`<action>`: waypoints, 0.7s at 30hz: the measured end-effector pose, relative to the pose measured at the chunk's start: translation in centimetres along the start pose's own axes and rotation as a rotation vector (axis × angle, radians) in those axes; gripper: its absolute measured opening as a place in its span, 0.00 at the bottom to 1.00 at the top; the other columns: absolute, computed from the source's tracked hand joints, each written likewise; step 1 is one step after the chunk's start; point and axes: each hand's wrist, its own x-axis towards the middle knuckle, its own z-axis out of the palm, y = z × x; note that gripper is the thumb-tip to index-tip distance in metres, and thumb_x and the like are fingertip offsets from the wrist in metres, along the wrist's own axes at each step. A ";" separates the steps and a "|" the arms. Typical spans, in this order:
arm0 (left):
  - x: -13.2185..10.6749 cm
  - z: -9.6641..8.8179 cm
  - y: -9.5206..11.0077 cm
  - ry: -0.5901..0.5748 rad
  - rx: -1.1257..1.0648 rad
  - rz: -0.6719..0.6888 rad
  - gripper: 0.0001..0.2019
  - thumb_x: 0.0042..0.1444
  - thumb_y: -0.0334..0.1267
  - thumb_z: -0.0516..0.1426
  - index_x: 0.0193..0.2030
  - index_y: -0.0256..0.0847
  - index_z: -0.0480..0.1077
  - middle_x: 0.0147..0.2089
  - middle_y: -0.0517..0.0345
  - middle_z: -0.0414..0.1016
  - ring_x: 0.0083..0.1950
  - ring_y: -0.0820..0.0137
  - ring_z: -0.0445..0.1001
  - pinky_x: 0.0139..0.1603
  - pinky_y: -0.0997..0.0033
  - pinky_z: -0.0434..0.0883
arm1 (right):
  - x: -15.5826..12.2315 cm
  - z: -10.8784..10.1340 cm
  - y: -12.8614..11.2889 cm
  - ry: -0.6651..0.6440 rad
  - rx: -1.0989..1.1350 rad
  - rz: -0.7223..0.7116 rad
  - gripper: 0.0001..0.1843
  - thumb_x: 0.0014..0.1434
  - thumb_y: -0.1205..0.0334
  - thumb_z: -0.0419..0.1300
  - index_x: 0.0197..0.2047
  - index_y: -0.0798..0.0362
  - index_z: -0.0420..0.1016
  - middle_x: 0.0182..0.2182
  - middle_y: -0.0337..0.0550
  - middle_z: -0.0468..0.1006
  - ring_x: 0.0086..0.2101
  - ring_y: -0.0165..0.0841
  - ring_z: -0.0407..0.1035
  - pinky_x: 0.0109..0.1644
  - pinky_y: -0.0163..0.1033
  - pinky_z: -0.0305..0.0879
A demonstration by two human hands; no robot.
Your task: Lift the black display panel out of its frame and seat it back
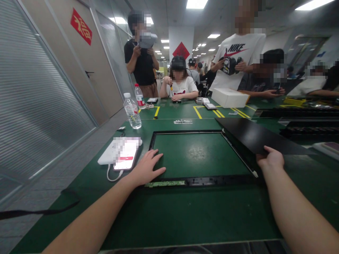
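A black rectangular frame (217, 180) lies flat on the green table, with a green circuit board strip (165, 183) along its near side. My left hand (150, 165) rests over the frame's left side, fingers spread and nothing held. To the right, my right hand (270, 158) grips the near edge of a thin, dark flat panel (261, 135), thumb on top. The panel is tilted and sits beside the frame's right side; its far left corner comes close to the frame's far right corner. My right fingers are partly hidden beneath it.
A phone (127, 153) on a white box, with a cable, lies left of the frame. Two water bottles (132, 112) stand behind it. Dark strips (309, 123) lie at the right. Across the table (185, 218) a person (181, 86) sits working; others stand nearby.
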 end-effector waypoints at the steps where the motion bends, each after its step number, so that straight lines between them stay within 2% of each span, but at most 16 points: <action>1: 0.0 0.0 0.0 0.006 -0.015 -0.002 0.35 0.61 0.58 0.56 0.70 0.40 0.66 0.76 0.37 0.56 0.77 0.43 0.51 0.72 0.37 0.54 | -0.3 0.2 -0.1 0.007 0.013 0.000 0.14 0.47 0.82 0.55 0.32 0.54 0.66 0.29 0.34 0.72 0.26 0.26 0.70 0.30 0.28 0.74; 5: 0.0 0.1 -0.1 0.037 -0.040 0.010 0.34 0.60 0.57 0.57 0.68 0.40 0.67 0.75 0.37 0.59 0.76 0.42 0.53 0.72 0.37 0.54 | -1.7 1.0 -0.6 -0.024 0.076 -0.010 0.13 0.49 0.83 0.54 0.32 0.55 0.68 0.30 0.37 0.74 0.29 0.26 0.72 0.34 0.30 0.76; 9: 0.1 0.2 -0.1 0.061 -0.021 0.024 0.32 0.61 0.55 0.57 0.67 0.41 0.68 0.73 0.36 0.61 0.75 0.43 0.55 0.73 0.35 0.51 | -3.3 1.7 -1.3 -0.044 0.089 -0.014 0.12 0.50 0.83 0.53 0.29 0.56 0.67 0.29 0.37 0.73 0.27 0.25 0.72 0.33 0.29 0.76; 12: 0.1 0.1 0.1 0.064 -0.015 0.005 0.31 0.61 0.53 0.56 0.68 0.40 0.67 0.73 0.36 0.61 0.75 0.44 0.56 0.73 0.31 0.43 | -4.9 2.2 -1.6 -0.061 0.072 -0.018 0.12 0.50 0.83 0.53 0.27 0.56 0.65 0.28 0.36 0.71 0.26 0.24 0.71 0.30 0.27 0.74; 15: 0.1 0.0 0.2 0.084 -0.035 0.000 0.30 0.62 0.52 0.56 0.68 0.42 0.66 0.73 0.38 0.62 0.74 0.44 0.57 0.73 0.30 0.39 | -6.5 2.6 -1.8 -0.083 0.021 -0.005 0.10 0.47 0.81 0.55 0.25 0.56 0.64 0.24 0.35 0.68 0.21 0.23 0.67 0.22 0.24 0.67; 18: 0.1 -0.1 0.3 0.129 -0.090 0.011 0.29 0.62 0.52 0.56 0.66 0.43 0.68 0.71 0.40 0.64 0.73 0.45 0.59 0.74 0.32 0.43 | -7.9 2.7 -2.0 -0.226 0.055 -0.029 0.10 0.45 0.79 0.53 0.28 0.57 0.69 0.27 0.38 0.72 0.24 0.27 0.70 0.27 0.30 0.74; 21: 0.2 0.0 0.1 0.207 -0.179 0.024 0.29 0.62 0.53 0.55 0.66 0.42 0.68 0.70 0.40 0.66 0.72 0.47 0.62 0.73 0.39 0.55 | -8.5 2.5 -2.2 -0.308 0.061 -0.037 0.11 0.43 0.77 0.53 0.30 0.56 0.71 0.28 0.40 0.74 0.27 0.30 0.73 0.28 0.32 0.75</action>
